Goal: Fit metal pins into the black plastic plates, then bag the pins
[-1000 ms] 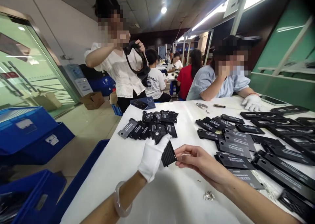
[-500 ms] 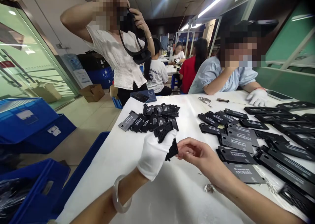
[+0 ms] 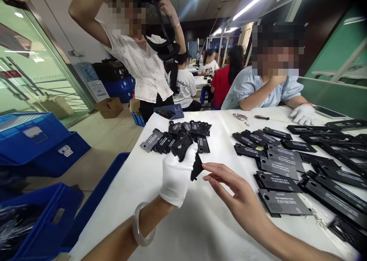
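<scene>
Spread from their earlier pinch, the bare right hand's point(image 3: 238, 195) fingers sit open, index near the black part's point(image 3: 196, 169) edge. Gripped in the gloved left hand point(image 3: 176, 179), that one part is above the tabletop point(image 3: 137, 186). Best held steady, I judge. Two plate groups point(image 3: 279, 167), too overlapped to count; one handled tool point(image 3: 262, 117), far.

my left hand point(image 3: 176, 177) wears matt white cloth; the black flat plastic piece point(image 3: 197, 168) in it looks matt and rough-textured. my pale round bangle point(image 3: 143, 238) is smooth and glossy. the white table point(image 3: 137, 180) gleams smoothly; the grey rectangular panels point(image 3: 288, 203) look like matt plastic.
</scene>
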Demonstrator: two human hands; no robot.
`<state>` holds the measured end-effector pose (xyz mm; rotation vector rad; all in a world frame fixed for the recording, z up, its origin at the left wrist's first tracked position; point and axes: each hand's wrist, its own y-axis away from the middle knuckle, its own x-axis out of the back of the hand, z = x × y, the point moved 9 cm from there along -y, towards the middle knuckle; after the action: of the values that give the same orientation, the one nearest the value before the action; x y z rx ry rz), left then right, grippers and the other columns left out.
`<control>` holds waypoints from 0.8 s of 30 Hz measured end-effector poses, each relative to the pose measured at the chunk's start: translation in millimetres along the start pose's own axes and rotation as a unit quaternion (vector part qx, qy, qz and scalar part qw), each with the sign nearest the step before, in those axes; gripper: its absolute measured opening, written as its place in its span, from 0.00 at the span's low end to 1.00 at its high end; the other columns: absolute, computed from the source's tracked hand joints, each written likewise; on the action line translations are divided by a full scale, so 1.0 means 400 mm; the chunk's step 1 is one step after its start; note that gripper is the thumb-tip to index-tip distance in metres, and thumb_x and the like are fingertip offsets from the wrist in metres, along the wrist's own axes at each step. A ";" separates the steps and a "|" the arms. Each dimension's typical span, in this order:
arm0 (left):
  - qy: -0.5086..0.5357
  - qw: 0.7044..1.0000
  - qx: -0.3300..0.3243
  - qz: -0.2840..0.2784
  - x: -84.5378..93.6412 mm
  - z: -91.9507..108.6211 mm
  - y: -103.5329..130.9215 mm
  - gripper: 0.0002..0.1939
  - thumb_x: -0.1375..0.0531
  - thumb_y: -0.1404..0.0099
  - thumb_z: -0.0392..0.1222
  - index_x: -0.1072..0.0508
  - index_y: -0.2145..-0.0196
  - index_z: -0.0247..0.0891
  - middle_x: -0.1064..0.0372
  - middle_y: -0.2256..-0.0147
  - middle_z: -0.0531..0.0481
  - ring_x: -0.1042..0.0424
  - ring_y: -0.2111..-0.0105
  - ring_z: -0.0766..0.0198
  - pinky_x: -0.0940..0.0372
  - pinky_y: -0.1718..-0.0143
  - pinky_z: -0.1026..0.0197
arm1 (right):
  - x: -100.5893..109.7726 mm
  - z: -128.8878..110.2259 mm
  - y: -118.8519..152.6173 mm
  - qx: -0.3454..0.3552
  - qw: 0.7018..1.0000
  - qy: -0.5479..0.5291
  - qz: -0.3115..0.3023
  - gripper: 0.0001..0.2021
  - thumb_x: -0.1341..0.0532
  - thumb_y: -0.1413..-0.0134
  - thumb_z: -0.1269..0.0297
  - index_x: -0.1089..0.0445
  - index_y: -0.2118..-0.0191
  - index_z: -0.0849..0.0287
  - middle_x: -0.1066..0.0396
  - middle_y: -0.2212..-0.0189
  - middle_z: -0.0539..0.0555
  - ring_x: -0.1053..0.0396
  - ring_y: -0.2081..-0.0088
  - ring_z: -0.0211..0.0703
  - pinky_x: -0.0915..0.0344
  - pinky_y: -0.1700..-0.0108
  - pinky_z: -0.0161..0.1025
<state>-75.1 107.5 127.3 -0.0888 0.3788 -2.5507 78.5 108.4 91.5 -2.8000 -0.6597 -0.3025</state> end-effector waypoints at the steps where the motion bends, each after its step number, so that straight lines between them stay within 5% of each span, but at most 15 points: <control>1: -0.006 1.000 -0.008 0.001 0.002 0.004 0.001 0.10 0.37 0.42 0.45 0.24 0.65 0.38 0.25 0.65 0.53 0.27 0.61 0.65 0.33 0.58 0.68 | -0.001 0.001 0.001 0.001 1.000 0.000 0.000 0.17 0.44 0.40 0.57 0.31 0.47 0.52 0.36 0.48 0.56 0.33 0.54 0.45 0.36 0.51 0.40; 11: -0.040 0.999 -0.034 0.008 0.008 0.002 0.001 0.12 0.38 0.42 0.47 0.24 0.63 0.38 0.25 0.61 0.50 0.26 0.62 0.63 0.33 0.57 0.64 | 0.006 0.003 -0.002 -0.023 0.999 -0.035 -0.002 0.17 0.44 0.41 0.55 0.29 0.49 0.51 0.35 0.47 0.56 0.30 0.60 0.43 0.34 0.51 0.43; 18: -0.081 0.991 -0.103 -0.001 0.003 0.049 0.014 0.07 0.38 0.42 0.41 0.23 0.66 0.38 0.25 0.64 0.50 0.26 0.63 0.62 0.32 0.58 0.64 | -0.003 -0.006 0.003 -0.003 0.999 -0.030 -0.021 0.18 0.45 0.39 0.57 0.33 0.45 0.49 0.38 0.45 0.56 0.31 0.61 0.43 0.33 0.54 0.43; 24: -0.052 0.996 -0.072 0.004 0.009 0.033 0.005 0.09 0.39 0.41 0.45 0.24 0.64 0.39 0.25 0.63 0.52 0.27 0.61 0.63 0.33 0.56 0.64 | -0.004 -0.010 0.003 -0.002 0.999 -0.051 -0.013 0.17 0.44 0.40 0.55 0.30 0.48 0.51 0.37 0.46 0.56 0.31 0.62 0.42 0.33 0.53 0.43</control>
<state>-75.2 100.7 139.2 -0.2717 0.5200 -2.4970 77.1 105.4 94.6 -2.8275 -0.7190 -0.1680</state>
